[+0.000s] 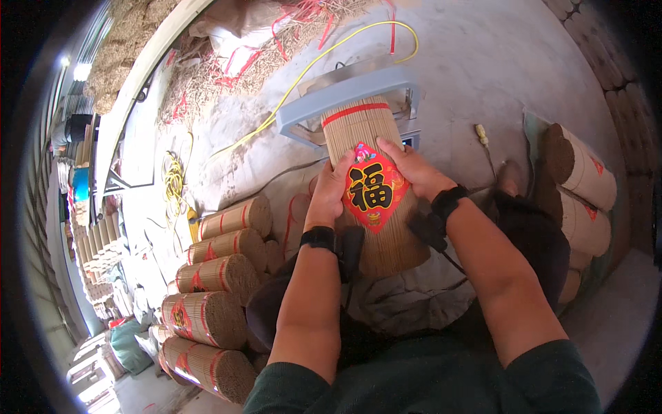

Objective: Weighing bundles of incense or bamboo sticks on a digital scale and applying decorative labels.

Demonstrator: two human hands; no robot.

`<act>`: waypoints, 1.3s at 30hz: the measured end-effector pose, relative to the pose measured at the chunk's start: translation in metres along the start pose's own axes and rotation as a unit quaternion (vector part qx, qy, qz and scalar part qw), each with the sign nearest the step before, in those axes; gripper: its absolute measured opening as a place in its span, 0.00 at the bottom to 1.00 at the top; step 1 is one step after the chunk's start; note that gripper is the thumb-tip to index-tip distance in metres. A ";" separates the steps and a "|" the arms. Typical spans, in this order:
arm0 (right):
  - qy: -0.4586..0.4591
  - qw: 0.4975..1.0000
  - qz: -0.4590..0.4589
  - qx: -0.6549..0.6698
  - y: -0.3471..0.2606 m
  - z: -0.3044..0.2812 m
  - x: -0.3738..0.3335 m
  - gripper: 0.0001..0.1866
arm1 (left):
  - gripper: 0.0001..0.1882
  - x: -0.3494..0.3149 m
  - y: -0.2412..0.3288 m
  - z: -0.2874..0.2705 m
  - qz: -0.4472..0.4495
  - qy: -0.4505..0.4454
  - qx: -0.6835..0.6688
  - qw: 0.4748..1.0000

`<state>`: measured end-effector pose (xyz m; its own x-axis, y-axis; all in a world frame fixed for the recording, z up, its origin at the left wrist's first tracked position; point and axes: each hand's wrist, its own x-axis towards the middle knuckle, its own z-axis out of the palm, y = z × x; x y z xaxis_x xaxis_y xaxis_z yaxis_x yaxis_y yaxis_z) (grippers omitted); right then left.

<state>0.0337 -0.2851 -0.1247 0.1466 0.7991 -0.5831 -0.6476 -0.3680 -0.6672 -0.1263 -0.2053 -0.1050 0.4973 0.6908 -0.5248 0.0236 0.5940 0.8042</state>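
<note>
At the near edge of the machine (352,92), the stick bundle (360,128) lies with its far end inside. Left hand (330,190) and right hand (422,174) clamp its sides, thumbs on top. Likely heavy and stiff: support both sides; avoid creasing the red label (373,189).

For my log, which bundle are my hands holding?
The bundle at the pale blue frame, with the red diamond label, between your left hand and right hand. The other bundles lie piled at both sides, unheld.
</note>
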 end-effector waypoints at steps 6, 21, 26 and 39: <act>0.013 0.997 0.033 -0.073 0.008 -0.010 0.013 0.38 | 0.31 0.002 -0.001 -0.002 -0.020 -0.003 0.011 1.000; -0.043 0.996 0.048 -0.054 0.005 -0.007 -0.055 0.38 | 0.32 -0.018 -0.024 -0.005 -0.012 -0.003 -0.057 0.998; -0.098 0.993 0.014 -0.067 0.013 -0.013 -0.060 0.32 | 0.32 -0.047 -0.034 -0.012 0.004 -0.065 0.018 0.998; -0.090 0.991 -0.019 -0.101 0.034 -0.033 -0.061 0.33 | 0.28 -0.076 -0.048 -0.014 -0.055 -0.064 -0.076 0.994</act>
<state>0.0271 -0.3618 -0.1275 0.0195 0.8792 -0.4760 -0.4789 -0.4097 -0.7764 -0.1775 -0.2810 -0.1078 0.6061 0.5662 -0.5586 -0.0424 0.7243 0.6881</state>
